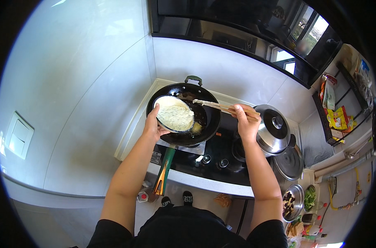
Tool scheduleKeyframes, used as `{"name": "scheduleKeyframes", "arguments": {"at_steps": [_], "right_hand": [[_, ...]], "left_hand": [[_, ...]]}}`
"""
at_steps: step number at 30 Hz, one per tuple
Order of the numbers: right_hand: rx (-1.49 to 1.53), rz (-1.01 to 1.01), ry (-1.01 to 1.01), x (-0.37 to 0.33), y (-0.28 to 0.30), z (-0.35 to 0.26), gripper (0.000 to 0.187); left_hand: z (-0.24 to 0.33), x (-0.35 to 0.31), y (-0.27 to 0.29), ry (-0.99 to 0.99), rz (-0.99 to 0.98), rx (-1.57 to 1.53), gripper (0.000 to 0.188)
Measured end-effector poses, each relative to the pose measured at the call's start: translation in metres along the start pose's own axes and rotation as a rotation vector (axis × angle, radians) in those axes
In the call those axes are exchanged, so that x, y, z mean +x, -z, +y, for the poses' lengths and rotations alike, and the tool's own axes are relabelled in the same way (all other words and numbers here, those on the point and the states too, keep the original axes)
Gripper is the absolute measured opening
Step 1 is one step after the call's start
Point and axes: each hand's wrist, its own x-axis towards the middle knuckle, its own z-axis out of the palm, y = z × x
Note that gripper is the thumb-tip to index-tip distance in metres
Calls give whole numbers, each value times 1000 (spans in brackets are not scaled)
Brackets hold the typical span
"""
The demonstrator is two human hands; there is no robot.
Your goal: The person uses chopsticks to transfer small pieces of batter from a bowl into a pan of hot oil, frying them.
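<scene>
My left hand (153,123) grips a bowl (168,100) by its left side, tilted over a black wok (213,99). Pale batter flecked with green (176,116) fills the bowl. A small dab of batter (197,128) lies in the wok beside the bowl's lower right edge. My right hand (247,122) is closed around a pair of chopsticks (221,106) pointing left over the wok; their tips are coated with batter. The wok sits on the left burner, its green handle (167,163) toward me.
A lidded steel pot (272,133) stands on the right side of the black stove (188,162). Beyond it are a round dark lid (288,163), a steel bowl of food (294,198), green vegetables (310,198) and several bottles. A range hood (237,45) overhangs the back; a rack (325,120) holds packets.
</scene>
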Motion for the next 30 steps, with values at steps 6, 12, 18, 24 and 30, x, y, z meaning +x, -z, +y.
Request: {"name": "scheduleKeyframes", "arguments": {"at_steps": [6,12,18,24,30], "right_hand": [[208,39,-230,-22,-11,0,27],[331,236,-212,-24,-8,-18,27],[146,369,37,-34,2,-40,26],[24,401,59,-70,-1,-10,23],[-54,333,133,-76,-23,8,19]], "left_hand": [[-3,0,-3,8,-47,-107,72],[1,-7,0,19,-221,-307,69],[11,-19,-1,40,-252,-349,70],[16,-19,-3,-11,-247,-347,71],[25,-27,-8,-46,-222,-297,71]]}}
